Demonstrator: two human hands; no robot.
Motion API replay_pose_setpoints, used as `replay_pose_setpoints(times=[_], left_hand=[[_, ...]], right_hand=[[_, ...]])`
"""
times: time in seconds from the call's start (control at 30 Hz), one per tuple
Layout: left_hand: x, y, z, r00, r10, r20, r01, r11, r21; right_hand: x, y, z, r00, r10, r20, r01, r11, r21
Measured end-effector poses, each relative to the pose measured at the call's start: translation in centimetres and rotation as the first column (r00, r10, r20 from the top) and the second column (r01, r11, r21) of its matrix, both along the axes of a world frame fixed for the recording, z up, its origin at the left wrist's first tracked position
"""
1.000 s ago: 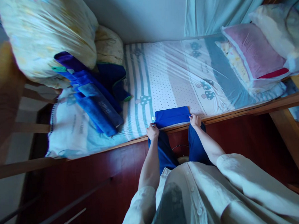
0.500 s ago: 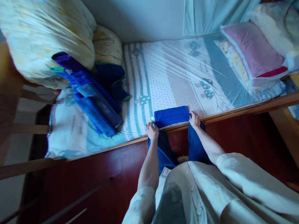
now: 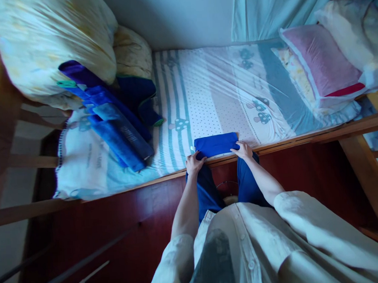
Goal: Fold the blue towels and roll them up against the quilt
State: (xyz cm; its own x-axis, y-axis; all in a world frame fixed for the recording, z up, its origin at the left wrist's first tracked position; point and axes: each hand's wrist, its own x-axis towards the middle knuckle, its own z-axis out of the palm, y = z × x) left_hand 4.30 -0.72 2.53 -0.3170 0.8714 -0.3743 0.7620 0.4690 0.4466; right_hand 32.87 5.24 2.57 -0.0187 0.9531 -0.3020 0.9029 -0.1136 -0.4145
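A folded blue cloth [image 3: 216,143] lies flat at the near edge of the bed, its long side parallel to the bed rail. A small pale tag sticks out at its left end. My left hand [image 3: 194,162] grips the cloth's near left corner, fingers curled over the edge. At the near right corner, my right hand [image 3: 243,150] has its fingers and thumb closed on the cloth. The fingertips under the fabric are hidden.
Rolled and folded blue cloths [image 3: 117,124] lie to the left, against a large yellowish bedding bundle [image 3: 55,43]. A pink pillow [image 3: 325,60] in a clear bag sits at the right. The wooden rail [image 3: 291,146] borders the patterned mattress [image 3: 205,89].
Both hands have shifted inward along the cloth's near edge, the right one leaving the right end. The cloth has stayed nearly in place. The view has shifted slightly.
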Motion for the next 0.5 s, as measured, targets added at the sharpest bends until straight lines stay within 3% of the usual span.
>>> replay_pose_setpoints(times=[0.17,0.5], left_hand=[[-0.1,-0.2,-0.3,1.0,-0.027,-0.007,0.027,0.999,0.019],[-0.7,-0.1,-1.9,0.999,-0.007,0.049,0.0,0.989,0.147]], right_hand=[[0.4,0.0,0.1,0.996,0.084,-0.004,-0.085,0.996,-0.043],[0.1,-0.1,0.8,0.999,-0.019,-0.037,0.019,1.0,0.002]])
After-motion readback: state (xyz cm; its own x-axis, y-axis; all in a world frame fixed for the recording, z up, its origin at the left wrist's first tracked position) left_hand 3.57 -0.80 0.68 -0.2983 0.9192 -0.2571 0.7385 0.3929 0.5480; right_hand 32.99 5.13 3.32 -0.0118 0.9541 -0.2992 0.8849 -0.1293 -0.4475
